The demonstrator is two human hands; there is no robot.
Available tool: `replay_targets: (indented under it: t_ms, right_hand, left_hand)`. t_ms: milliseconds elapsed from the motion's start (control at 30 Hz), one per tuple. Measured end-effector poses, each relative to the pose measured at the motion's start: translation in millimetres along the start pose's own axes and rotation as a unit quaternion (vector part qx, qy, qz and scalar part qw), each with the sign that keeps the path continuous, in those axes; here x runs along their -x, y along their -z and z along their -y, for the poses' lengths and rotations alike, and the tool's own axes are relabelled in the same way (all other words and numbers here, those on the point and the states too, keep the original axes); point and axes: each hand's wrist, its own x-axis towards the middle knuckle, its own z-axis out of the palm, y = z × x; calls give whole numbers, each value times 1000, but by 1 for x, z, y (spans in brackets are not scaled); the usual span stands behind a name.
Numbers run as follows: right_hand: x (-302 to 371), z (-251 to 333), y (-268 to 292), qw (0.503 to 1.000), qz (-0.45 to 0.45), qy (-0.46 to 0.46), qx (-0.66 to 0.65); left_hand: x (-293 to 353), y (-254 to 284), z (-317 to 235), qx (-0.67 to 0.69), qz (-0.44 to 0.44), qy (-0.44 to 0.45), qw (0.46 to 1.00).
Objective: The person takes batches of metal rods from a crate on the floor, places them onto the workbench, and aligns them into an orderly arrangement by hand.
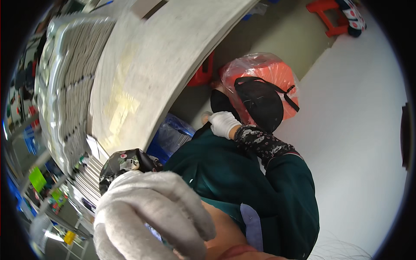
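My left hand (154, 208), in a white knit glove below a camouflage sleeve cover (128, 162), is raised close to the camera. Its fingers are bent but apart, with nothing visible between them, and the lower edge cuts off their ends. My right hand (223, 124), also white-gloved with a camouflage cover (264, 143) on the forearm, is closed in front of my dark green jacket (216, 164). Black fabric lies beside it; whatever its fingers hold is hidden. Just past that hand, a black padded piece with a strap (260, 102) rests on an orange-red item in clear plastic (281, 76).
A pale worktable (173, 52) with yellowish tape marks curves along the left. Folded silvery-grey sheets (71, 73) are stacked on it. Below its edge sits a blue bin (162, 141) with clear plastic. A red stool (323, 15) with patterned cloth stands far right, near a white wall-like surface (359, 130).
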Motion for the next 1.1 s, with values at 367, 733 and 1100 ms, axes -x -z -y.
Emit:
replay_targets:
  t_ms: [367,733,1100]
  right_hand:
    - [20,96,-133,954,207,84,199]
    - [2,100,-217,824,390,147,384]
    - [-26,112,-353,789,383,215,429]
  left_hand:
    - [215,-165,32,-117,-228,-351,901]
    - [351,-248,224,-174,-576,-166,781]
    - [458,-317,582,-87,-853,405,316]
